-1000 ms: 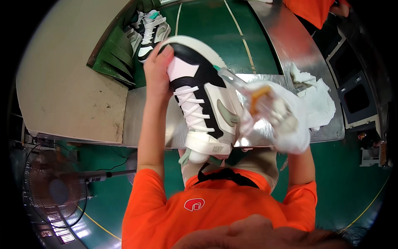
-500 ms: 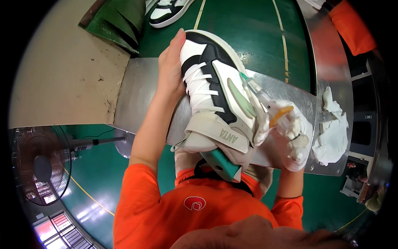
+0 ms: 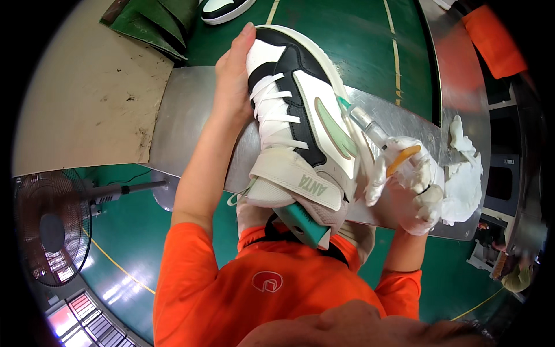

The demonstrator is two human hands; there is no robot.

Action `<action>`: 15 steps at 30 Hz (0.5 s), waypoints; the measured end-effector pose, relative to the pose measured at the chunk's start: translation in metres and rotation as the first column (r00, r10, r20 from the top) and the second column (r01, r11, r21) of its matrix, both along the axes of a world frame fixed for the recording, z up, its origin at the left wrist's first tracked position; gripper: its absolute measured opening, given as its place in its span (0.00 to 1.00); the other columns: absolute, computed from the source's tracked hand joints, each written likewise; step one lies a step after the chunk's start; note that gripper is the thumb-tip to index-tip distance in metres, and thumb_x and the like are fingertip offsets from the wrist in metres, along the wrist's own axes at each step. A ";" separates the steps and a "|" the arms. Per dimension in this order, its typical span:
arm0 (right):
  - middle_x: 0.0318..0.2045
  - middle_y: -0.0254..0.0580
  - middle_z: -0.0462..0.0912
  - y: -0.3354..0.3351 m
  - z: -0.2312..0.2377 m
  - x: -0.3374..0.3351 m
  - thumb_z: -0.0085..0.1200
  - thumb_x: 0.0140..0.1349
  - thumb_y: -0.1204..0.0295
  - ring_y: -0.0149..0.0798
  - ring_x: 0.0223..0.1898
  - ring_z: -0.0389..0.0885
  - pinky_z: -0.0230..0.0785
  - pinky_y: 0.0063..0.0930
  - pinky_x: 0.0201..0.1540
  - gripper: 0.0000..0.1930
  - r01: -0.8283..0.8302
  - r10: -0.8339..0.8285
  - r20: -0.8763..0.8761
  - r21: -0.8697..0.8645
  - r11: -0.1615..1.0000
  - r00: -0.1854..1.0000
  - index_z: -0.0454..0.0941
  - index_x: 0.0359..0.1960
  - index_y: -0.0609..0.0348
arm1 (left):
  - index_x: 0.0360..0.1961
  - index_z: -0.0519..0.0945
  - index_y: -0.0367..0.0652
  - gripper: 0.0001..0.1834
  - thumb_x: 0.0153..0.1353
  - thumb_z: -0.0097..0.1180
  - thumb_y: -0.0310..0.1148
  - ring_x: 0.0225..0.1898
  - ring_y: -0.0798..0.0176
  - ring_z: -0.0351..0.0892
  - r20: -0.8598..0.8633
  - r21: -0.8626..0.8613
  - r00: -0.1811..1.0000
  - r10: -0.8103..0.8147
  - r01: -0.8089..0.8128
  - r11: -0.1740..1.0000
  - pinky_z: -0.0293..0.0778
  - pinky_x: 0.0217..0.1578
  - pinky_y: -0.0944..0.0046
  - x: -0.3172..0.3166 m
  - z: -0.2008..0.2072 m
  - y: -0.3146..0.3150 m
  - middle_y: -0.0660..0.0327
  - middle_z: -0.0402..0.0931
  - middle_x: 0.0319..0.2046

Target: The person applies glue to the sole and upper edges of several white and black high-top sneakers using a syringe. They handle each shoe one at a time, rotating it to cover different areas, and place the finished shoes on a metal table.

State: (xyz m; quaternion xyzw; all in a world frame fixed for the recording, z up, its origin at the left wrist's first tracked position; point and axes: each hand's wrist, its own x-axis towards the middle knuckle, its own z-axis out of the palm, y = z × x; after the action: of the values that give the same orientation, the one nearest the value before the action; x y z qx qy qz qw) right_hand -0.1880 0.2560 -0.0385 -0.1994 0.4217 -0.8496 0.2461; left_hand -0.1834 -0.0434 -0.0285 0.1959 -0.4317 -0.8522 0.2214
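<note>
A white, black and pale green sneaker (image 3: 312,124) points its toe away from me, its side turned up, with a teal shoe last (image 3: 302,224) in its opening. My bare left hand (image 3: 234,78) grips it round the toe end, the thumb along the edge; its other fingers are mostly hidden under the shoe. In a white glove, my right hand (image 3: 411,188) is closed on a clear applicator tube (image 3: 370,127) with a green tip. That tip sits at the sole's edge, on the shoe's right side. A yellow-orange strip (image 3: 403,159) shows at the gloved fingers.
Beneath the shoe is a metal ledge (image 3: 191,110), bordering a green work surface (image 3: 341,34). Another sneaker (image 3: 225,8) lies at the far side. White crumpled cloth (image 3: 467,179) rests at right. A beige panel (image 3: 87,104) with green flaps (image 3: 151,26) stands left, above a fan (image 3: 53,228).
The shoe and my left hand appear slightly farther up and left in the picture. My right hand has shifted a little right with the tube, its tip staying by the sole edge.
</note>
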 end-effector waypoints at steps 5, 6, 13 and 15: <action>0.54 0.62 0.69 0.024 0.004 -0.001 0.66 0.47 0.62 0.59 0.55 0.68 0.69 0.46 0.51 0.12 -0.089 0.087 -0.056 -0.047 0.995 0.995 0.76 0.25 0.54 | 0.41 0.76 0.35 0.21 0.62 0.55 0.45 0.33 0.65 0.80 -0.029 -0.008 0.999 -0.020 0.020 1.000 0.77 0.36 0.66 0.003 0.004 0.003 0.58 0.80 0.34; 0.54 0.62 0.69 0.028 0.007 -0.001 0.66 0.48 0.61 0.60 0.54 0.69 0.70 0.48 0.49 0.13 -0.106 0.104 -0.056 -0.034 0.994 0.993 0.78 0.27 0.54 | 0.41 0.76 0.35 0.21 0.62 0.55 0.45 0.33 0.65 0.80 -0.034 -0.005 0.999 -0.023 0.023 1.000 0.77 0.36 0.66 0.003 0.003 0.002 0.57 0.80 0.35; 0.51 0.70 0.69 0.032 0.043 0.010 0.71 0.40 0.62 0.56 0.38 0.79 0.79 0.44 0.28 0.25 -0.151 0.138 0.123 0.108 0.983 0.983 0.77 0.36 0.68 | 0.41 0.76 0.36 0.21 0.62 0.56 0.46 0.34 0.65 0.80 -0.025 0.001 0.999 -0.027 0.027 1.000 0.77 0.36 0.66 0.002 0.000 0.000 0.58 0.79 0.35; 0.50 0.72 0.69 0.034 0.044 0.015 0.72 0.38 0.64 0.54 0.36 0.80 0.80 0.41 0.24 0.26 -0.129 0.110 0.150 0.123 0.984 0.983 0.74 0.34 0.71 | 0.41 0.76 0.36 0.20 0.62 0.56 0.46 0.33 0.65 0.79 -0.017 0.012 1.000 -0.025 0.025 1.000 0.77 0.36 0.66 0.002 0.001 0.000 0.58 0.79 0.34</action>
State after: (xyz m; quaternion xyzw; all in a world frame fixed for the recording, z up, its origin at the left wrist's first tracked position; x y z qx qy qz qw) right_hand -0.1730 0.2904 0.0052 -0.1468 0.4455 -0.8155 0.3389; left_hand -0.1813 -0.0429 -0.0277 0.1847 -0.4269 -0.8592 0.2132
